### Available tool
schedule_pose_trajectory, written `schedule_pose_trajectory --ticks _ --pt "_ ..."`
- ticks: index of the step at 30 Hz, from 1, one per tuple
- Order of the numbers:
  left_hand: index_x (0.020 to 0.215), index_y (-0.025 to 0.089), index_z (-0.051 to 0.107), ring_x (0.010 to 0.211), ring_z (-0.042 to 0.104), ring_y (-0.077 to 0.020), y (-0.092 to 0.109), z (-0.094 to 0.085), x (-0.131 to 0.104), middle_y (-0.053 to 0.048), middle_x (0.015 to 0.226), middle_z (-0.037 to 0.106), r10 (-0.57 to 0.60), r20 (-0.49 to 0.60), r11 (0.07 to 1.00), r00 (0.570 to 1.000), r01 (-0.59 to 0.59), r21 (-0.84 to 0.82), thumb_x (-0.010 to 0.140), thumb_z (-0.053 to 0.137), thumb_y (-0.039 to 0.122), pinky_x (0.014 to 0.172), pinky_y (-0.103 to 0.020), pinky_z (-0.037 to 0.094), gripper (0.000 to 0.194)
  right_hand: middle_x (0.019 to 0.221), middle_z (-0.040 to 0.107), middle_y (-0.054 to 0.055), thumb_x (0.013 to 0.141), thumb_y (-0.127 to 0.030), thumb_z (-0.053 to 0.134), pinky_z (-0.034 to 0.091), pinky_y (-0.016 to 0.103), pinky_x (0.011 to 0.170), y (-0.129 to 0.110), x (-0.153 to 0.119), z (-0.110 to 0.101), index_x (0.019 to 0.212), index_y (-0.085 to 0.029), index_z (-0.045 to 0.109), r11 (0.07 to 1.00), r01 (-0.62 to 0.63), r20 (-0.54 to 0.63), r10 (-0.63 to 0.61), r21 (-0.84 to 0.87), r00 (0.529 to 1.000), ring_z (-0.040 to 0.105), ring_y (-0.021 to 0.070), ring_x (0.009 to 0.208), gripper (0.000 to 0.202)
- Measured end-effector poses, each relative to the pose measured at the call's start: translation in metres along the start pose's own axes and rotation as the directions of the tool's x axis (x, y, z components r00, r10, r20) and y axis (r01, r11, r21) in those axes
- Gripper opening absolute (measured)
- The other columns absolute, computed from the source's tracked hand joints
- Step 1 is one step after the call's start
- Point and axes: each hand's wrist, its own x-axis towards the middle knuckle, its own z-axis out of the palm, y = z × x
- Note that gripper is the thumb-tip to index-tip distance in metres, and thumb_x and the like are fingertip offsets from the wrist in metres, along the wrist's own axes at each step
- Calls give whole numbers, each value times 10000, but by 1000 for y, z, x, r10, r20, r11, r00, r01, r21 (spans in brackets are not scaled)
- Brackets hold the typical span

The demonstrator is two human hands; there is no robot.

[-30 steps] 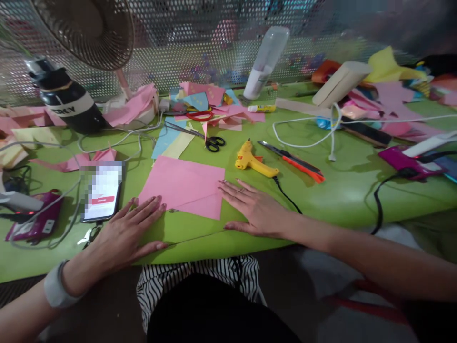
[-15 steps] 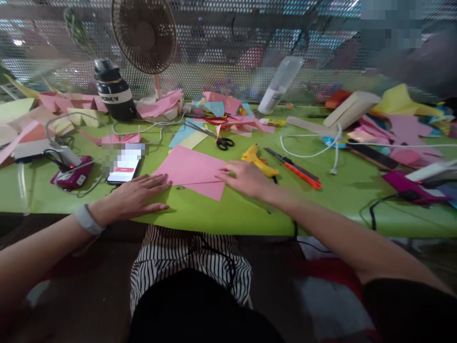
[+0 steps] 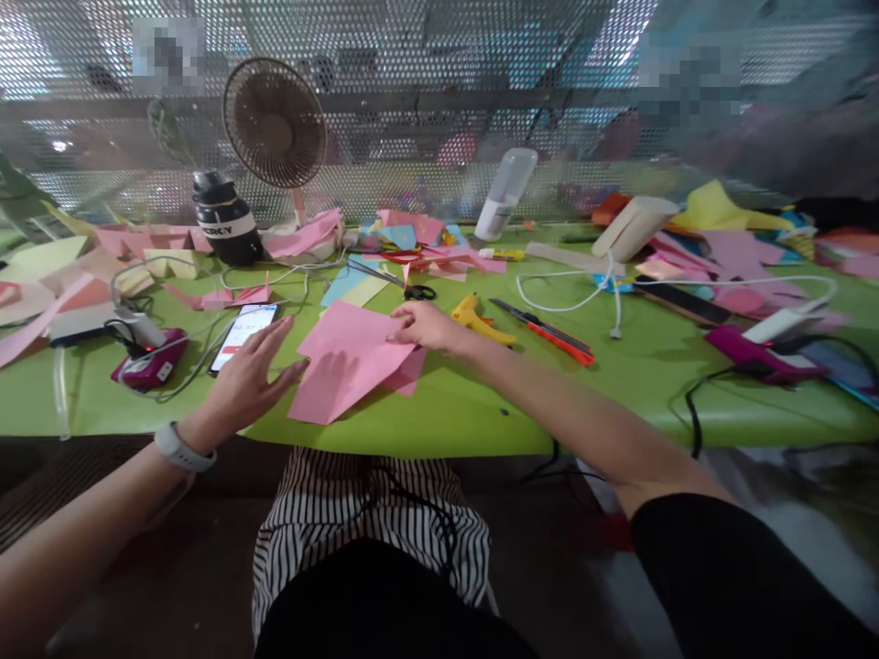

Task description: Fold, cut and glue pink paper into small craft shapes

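The right hand (image 3: 427,327), apparently pinching pink paper (image 3: 347,352), hides its edge.

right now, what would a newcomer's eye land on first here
Probably the pale pink paper sheet near the bright green tabletop's front edge, its right side pinched by the right hand, the open left hand at its left. Then the yellow plastic glue gun and orange-and-black utility knife to the right, and the round brown fan standing at the back.

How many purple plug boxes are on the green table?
2. The left purple box is left of the phone; the right purple box is right of the orange cutter. More might hide under the paper scraps.
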Motion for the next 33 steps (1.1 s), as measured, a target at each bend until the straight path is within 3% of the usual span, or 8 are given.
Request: schedule_pose_trajectory --ticks 3,5,9,13,16,24,29,33 --pt "979 198 720 895 672 -232 10 -5 0 -100 983 710 -130 -37 970 991 119 -212 924 496 535 771 -348 552 408 767 591 0 700 -161 778 496 254 495 2 -2 -2 1011 -144 620 979 8 -71 6 202 997 556 103 568 348" --pt "715 200 719 638 656 -177 23 -5 -1 -66 707 702 -181 179 843 967 246 -478 923 483 557 570 -281 531 476 825 572 -1 751 -186 733 507 243 474 0 0 -5 1057 -167 585 951 32 -151 16 306 988 556 97 584 340" --pt "1149 235 677 972 709 -270 57 5 7 -122 1127 726 55 677 237 734 649 -723 920 444 625 763 -398 598 508 916 541 -9 851 -305 621 577 250 600 -11 -1 -4 1130 -226 509 863 157 -314 2 480 949 599 108 737 311" --pt "1171 223 598 1231 580 -286 69 23 29 -132 1326 619 -173 514 -82 840 508 -857 931 496 541 954 -462 545 412 951 557 9 783 -313 690 586 294 715 -15 -24 11 1157 -220 512 787 324 -359 -140 526 923 604 132 785 425" --pt "925 205 616 1092 652 -242 55 32 41 -94 1116 706 -394 437 -167 808 404 -899 886 619 398 963 -436 546 197 995 587 42 838 -303 636 570 333 824 -8 -50 25 1244 -221 496 835 395 -276 -305 383 911 618 154 846 437" --pt "790 205 676 860 678 -153 27 46 41 -11 897 728 -513 187 -38 838 196 -980 758 769 335 879 -355 560 163 1507 347 202 806 -442 695 533 422 947 1 -53 18 1551 -222 64 898 396 -249 -346 191 905 579 258 1164 1000" --pt "895 228 760 955 683 -205 22 42 47 -40 974 757 -345 -33 300 938 77 -951 752 781 388 936 -403 535 216 1104 711 111 767 -513 719 510 466 957 -11 -26 -5 1159 -197 664 820 497 -199 -457 283 867 655 264 1052 507" --pt "974 231 774 1138 631 -254 8 21 48 -90 1235 683 -43 -130 604 991 -78 -793 795 751 359 1001 -417 494 221 1010 751 47 859 -463 637 478 455 989 -8 -23 -19 882 -255 751 742 669 -268 -635 49 724 663 230 1035 239"
